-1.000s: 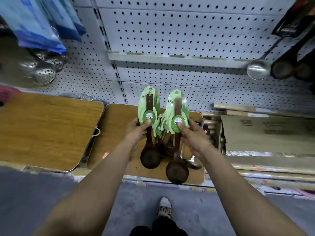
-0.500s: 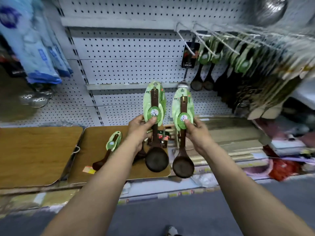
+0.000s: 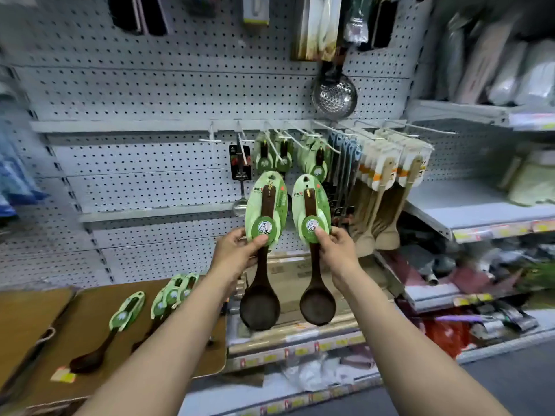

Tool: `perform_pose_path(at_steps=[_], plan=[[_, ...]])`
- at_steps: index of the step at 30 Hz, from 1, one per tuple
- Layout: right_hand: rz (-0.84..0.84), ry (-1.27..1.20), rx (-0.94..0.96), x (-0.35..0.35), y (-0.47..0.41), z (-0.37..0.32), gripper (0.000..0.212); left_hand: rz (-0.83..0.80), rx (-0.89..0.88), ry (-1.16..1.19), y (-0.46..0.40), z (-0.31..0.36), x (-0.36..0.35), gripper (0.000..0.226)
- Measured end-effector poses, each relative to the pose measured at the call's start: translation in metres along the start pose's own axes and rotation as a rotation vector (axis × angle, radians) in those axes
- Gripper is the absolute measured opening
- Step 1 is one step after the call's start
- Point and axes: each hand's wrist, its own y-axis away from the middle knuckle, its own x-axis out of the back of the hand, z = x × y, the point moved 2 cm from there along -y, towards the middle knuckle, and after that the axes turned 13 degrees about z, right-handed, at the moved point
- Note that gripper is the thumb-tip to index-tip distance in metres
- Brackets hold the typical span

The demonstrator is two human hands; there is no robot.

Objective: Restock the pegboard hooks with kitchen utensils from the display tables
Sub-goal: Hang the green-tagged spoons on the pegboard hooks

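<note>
Dark matt wooden spoons (image 3: 260,307), glossy green card backing (image 3: 265,205); perforated metal pegboard (image 3: 144,163).

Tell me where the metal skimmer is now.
In the head view, the metal skimmer hangs on the pegboard, upper right of centre, above the hooks with green-carded spoons.

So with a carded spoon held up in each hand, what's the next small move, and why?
Probably lift the left hand so its spoon meets a hook holding the same green-carded spoons. Both spoons sit below the hook row, the card's hole uppermost. The right hand can wait with its spoon.
</note>
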Motion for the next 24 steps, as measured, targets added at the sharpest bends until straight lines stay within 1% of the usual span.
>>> perform_pose_path(at_steps=[3, 6, 9, 12, 16, 21, 24], plan=[[0.014, -0.005, 0.028, 0.027, -0.043, -0.009, 0.014, 0.006, -0.006, 0.02, 0.004, 0.0, -0.051, 0.021], [-0.002, -0.016, 0.067, 0.042, -0.077, -0.022, 0.014, 0.023, -0.014, 0.027, 0.007, 0.001, -0.09, 0.018], [-0.039, 0.014, 0.085, 0.046, -0.101, -0.027, 0.017, 0.061, 0.02, 0.046, 0.008, -0.006, -0.113, 0.019], [-0.089, 0.034, 0.085, 0.042, -0.116, -0.03, 0.012, 0.093, 0.037, 0.035, 0.008, -0.007, -0.124, 0.021], [-0.155, 0.049, 0.11, 0.027, -0.126, -0.034, 0.017, 0.136, 0.013, 0.037, -0.001, 0.004, -0.128, 0.023], [-0.234, 0.031, 0.133, 0.007, -0.134, -0.038, 0.016, 0.158, 0.011, 0.04, -0.014, 0.004, -0.131, 0.027], [-0.26, 0.024, 0.14, -0.002, -0.137, -0.043, 0.021, 0.171, 0.001, 0.045, -0.018, -0.001, -0.132, 0.023]])
